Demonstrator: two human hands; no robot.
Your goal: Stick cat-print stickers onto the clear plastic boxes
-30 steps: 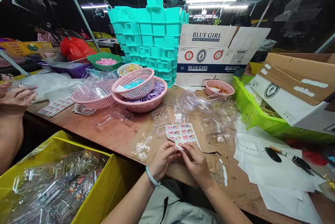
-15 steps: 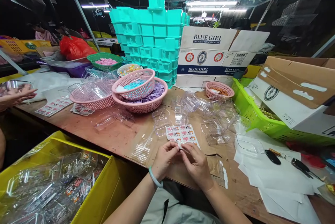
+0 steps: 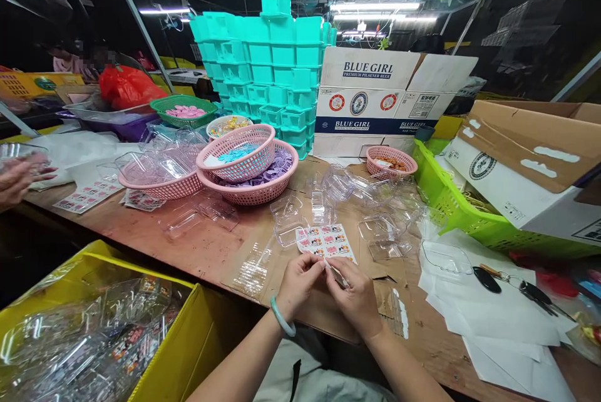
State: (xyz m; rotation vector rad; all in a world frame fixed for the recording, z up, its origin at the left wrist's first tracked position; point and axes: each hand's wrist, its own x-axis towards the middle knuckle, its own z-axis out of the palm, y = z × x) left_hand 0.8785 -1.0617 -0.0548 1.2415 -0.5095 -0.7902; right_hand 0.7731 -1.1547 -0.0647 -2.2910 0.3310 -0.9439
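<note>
Both my hands meet over the cardboard at the near edge of the table. The thumb and fingers of my left hand [image 3: 300, 283], with a pale green bangle [image 3: 282, 317] on its wrist, pinch a small white piece [image 3: 325, 263]. My right hand [image 3: 353, 294] pinches the same piece from the other side, its fingers curled. Whether this piece belongs to the sticker sheet cannot be made out. Right behind my fingertips lies the white sticker sheet [image 3: 327, 240] with pink and cartoon prints, its near edge hidden by my hands. Clear plastic cases [image 3: 291, 226] lie just beyond it.
Pink baskets [image 3: 248, 192] of small coloured pieces stand behind to the left. A yellow bin [image 3: 197, 327] of clear packages is at lower left. Teal boxes [image 3: 275, 32] and a beer carton [image 3: 366, 101] rise at the back. Sunglasses [image 3: 488, 280] lie on papers at right. Another person's hand [image 3: 21, 183] is far left.
My fingertips stay together, with the right fingers slightly shifted and a greyish gap showing beneath them. The view has swung slightly to the right. The other person's hand has moved left.
</note>
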